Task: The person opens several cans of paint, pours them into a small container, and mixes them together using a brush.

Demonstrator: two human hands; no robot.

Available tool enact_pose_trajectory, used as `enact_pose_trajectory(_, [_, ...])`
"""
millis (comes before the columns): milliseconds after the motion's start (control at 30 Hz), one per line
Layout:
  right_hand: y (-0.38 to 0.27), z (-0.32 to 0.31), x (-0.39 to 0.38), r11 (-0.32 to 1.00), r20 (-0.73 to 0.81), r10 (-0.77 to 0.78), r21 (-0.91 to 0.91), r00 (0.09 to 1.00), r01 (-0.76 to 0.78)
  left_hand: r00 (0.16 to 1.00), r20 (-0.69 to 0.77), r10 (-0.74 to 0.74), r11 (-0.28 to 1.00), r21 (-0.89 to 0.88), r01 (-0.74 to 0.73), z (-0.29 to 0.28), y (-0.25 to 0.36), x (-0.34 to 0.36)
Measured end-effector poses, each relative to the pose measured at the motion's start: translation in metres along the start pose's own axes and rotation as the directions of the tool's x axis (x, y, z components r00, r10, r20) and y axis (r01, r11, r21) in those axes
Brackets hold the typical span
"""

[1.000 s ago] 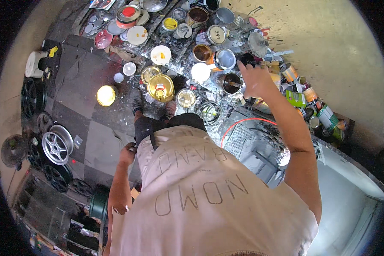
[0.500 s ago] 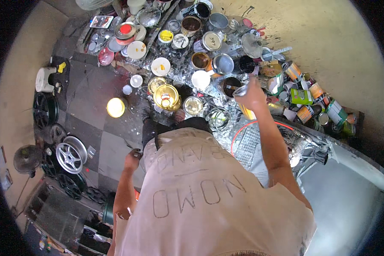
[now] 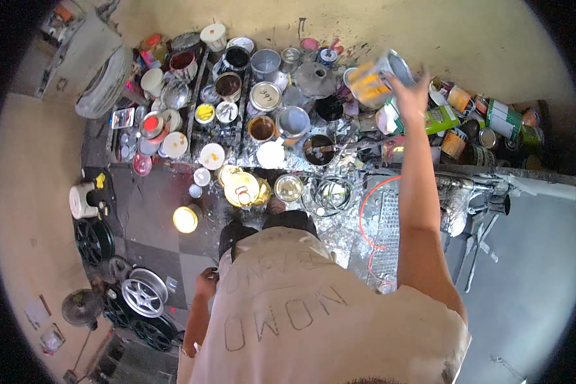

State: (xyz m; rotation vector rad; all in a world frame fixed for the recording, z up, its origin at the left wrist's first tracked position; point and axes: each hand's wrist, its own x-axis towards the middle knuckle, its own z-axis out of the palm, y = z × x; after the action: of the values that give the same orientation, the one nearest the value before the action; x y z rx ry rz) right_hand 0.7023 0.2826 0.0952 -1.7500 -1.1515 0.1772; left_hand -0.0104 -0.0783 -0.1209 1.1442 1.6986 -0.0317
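Up at the right, my right hand (image 3: pixel 411 96) is wrapped round a paint can (image 3: pixel 371 83) with an orange-yellow label and a bare metal end. The can is tilted on its side and slightly blurred, above the pile of cans by the wall. Below it stand an open can with dark contents (image 3: pixel 319 150), a can of black paint (image 3: pixel 330 109) and a funnel-shaped grey lid (image 3: pixel 314 78). Down beside my body, my left hand (image 3: pixel 206 283) has its fingers curled in; whatever is inside them is too small to make out.
Several open paint cans and lids crowd the paint-splashed bench, among them a closed can (image 3: pixel 265 96) and a grey one (image 3: pixel 292 121). Used cans (image 3: pixel 454 142) heap along the right wall. Gold tins (image 3: pixel 243 189) stand near my feet; wheel rims (image 3: pixel 144 293) lie at the left.
My right hand has lifted the paint can up and away from the bench, farther toward the wall, and tipped it. The whole view has shifted, showing more wall. My left hand still hangs low.
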Motion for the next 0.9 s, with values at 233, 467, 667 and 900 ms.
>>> enact_pose_trajectory(233, [0.022, 0.108, 0.059, 0.927, 0.165, 0.206, -0.348, 0.965, -0.139, 0.991, -0.091, -0.102, 0.993, -0.068, 0.096, -0.003, 0.017, -0.051])
enact_pose_trajectory(467, [0.075, 0.181, 0.059, 0.857, 0.369, 0.355, -0.496, 0.859, -0.141, 0.950, 0.018, -0.312, 0.740, -0.622, 0.255, 0.069, -0.072, -0.093])
enact_pose_trajectory(667, [0.130, 0.222, 0.062, 0.741, 0.544, 0.251, -0.640, 0.801, 0.203, 0.952, -0.011, -0.307, 0.872, -0.404, 0.277, 0.078, -0.075, -0.116])
enact_pose_trajectory(900, [0.058, 0.082, -0.059, 0.869, 0.228, 0.336, 0.301, 0.914, -0.394, 0.983, 0.044, -0.179, 0.953, -0.239, 0.184, 0.041, -0.047, -0.074])
